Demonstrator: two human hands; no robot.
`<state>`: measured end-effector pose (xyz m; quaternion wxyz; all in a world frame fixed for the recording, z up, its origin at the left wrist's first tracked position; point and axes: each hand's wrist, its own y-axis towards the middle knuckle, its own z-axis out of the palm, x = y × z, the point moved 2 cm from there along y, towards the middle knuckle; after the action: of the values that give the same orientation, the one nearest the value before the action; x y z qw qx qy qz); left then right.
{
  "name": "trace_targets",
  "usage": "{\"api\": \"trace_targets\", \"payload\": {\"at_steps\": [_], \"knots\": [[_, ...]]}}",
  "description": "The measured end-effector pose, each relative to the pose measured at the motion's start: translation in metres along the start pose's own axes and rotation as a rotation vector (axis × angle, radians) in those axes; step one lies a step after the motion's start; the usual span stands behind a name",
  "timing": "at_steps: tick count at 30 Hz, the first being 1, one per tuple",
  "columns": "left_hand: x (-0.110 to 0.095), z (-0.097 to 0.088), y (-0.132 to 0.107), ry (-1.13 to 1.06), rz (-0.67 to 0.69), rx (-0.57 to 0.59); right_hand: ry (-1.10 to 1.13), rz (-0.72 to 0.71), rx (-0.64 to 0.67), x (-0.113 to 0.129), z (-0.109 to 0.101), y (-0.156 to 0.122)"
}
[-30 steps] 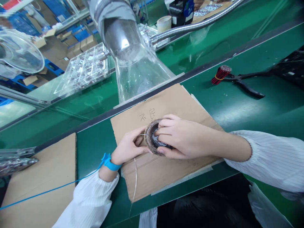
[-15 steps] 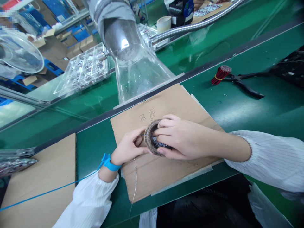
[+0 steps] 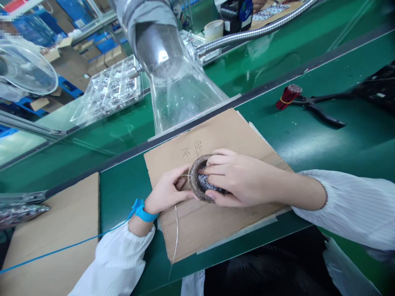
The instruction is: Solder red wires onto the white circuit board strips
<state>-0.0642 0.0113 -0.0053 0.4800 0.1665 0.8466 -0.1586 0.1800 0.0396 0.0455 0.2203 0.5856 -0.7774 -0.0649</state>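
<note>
A round brown tape-core-like cup (image 3: 194, 183) with a worn rim stands tilted on a cardboard sheet (image 3: 216, 127). Inside it lie shiny silvery bits (image 3: 207, 183). My left hand (image 3: 168, 187) is closed round the cup's left side, thumb low and fingers behind. A thin silver wire (image 3: 177, 230) runs through that hand, its tail hanging down over the cardboard and its other end at the rim. From the right, my right hand (image 3: 236, 179) reaches over the rim with fingers curled together into the cup, at the silvery bits. Its fingertips are partly hidden.
A clear fume hood (image 3: 185, 98) stands behind the cardboard. Right of it lie a banded bundle of red wires (image 3: 288, 97) and black-handled pliers (image 3: 321, 111). Another cardboard sheet (image 3: 61, 230) is at left. A blue wrist-strap cord (image 3: 68, 247) crosses it.
My right fingers have drawn back slightly inside the cup, so more of the silvery bits show. My left hand, the cup and the wire have hardly moved.
</note>
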Motion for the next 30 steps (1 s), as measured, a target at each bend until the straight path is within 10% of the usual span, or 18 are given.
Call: {"api": "trace_targets", "payload": {"at_steps": [30], "knots": [[-0.0015, 0.0003, 0.0009, -0.006, 0.014, 0.012, 0.000, 0.019, 0.053, 0.0004, -0.0004, 0.0008]]}}
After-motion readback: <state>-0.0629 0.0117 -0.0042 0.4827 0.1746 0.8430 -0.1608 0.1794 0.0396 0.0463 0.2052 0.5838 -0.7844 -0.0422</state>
